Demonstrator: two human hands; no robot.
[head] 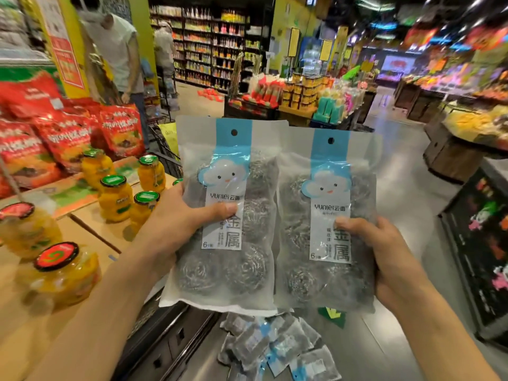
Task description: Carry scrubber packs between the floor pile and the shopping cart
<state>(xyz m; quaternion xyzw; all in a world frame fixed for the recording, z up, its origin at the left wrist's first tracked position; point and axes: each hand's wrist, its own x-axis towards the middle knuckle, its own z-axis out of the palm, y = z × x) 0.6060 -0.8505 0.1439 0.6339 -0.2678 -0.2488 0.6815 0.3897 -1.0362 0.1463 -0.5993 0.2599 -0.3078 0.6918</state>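
While both packs are held upright side by side in mid-air, each shows its contents through frosted plastic. Left pack [224,215]: sealed pouch, blue header strip with a punched hang hole, cloud-face label, steel scouring balls stacked inside in two columns; the label reads "6". Right pack [327,224]: same design and the same kind of contents. Their inner edges touch or slightly overlap; I cannot tell which.

Left hand [176,215]: thumb pressed flat across the front of the left pack at mid-height, remaining fingers hidden behind the pouch, so it is pinched between thumb and fingers. Right hand [384,251]: thumb on the front label of the right pack, fingers [383,224] curled round its right edge.

Below the packs, a heap of similar pouches [275,347] lies on a grey surface, its kind unclear.

Left side: bench [90,232] of cardboard cartons carrying glass jars [115,198] of yellow fruit, green lids toward the far edge, one red-lidded jar [59,273] at the near edge. Red bags [66,138] stand behind them.
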